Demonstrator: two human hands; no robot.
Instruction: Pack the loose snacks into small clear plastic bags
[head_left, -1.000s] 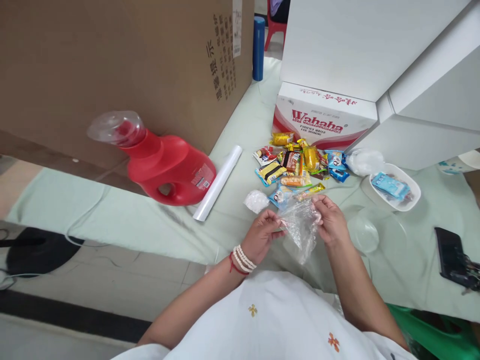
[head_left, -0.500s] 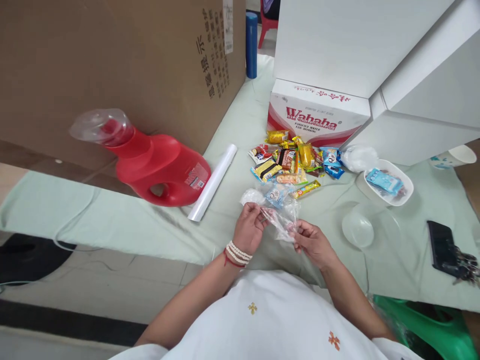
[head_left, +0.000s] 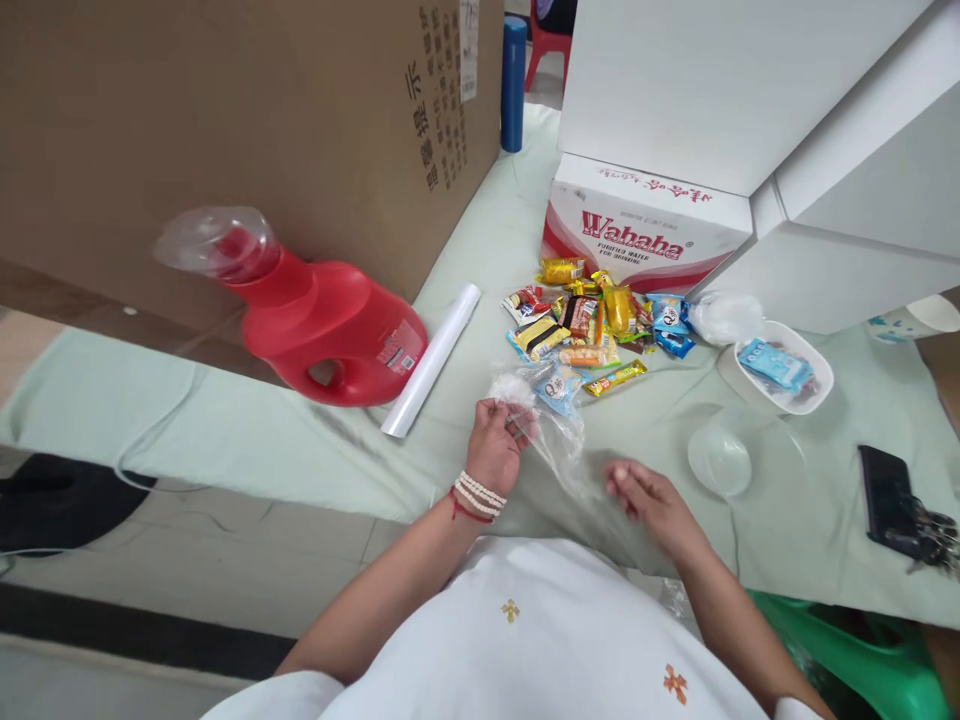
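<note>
My left hand (head_left: 496, 440) is closed on the edge of a clear plastic bag (head_left: 559, 435). The bag spreads across the cloth to the right of that hand, its lower part smeared by motion. A whitish bundle of plastic (head_left: 514, 388) lies just past my left fingertips. By the bag is a blue-and-white snack packet (head_left: 559, 388). To the right of the bag my right hand (head_left: 651, 500) is raised with curled, pinched fingers; whether film is between them I cannot make out. Beyond lies a pile of wrapped snacks (head_left: 592, 315), with a yellow stick packet (head_left: 616, 379) nearest.
A red jug (head_left: 337, 320) and white roll (head_left: 431, 362) lie left beside a large brown carton (head_left: 300, 120). The Wahaha box (head_left: 645, 225) stands behind the snacks. Right are a white tub (head_left: 814, 385), clear bowl (head_left: 720, 458), phone (head_left: 889, 500) and keys (head_left: 937, 535).
My right hand has moved right and slightly down, away from my left hand, and the bag has spread out between them. My left hand keeps its grip. The view has shifted slightly.
</note>
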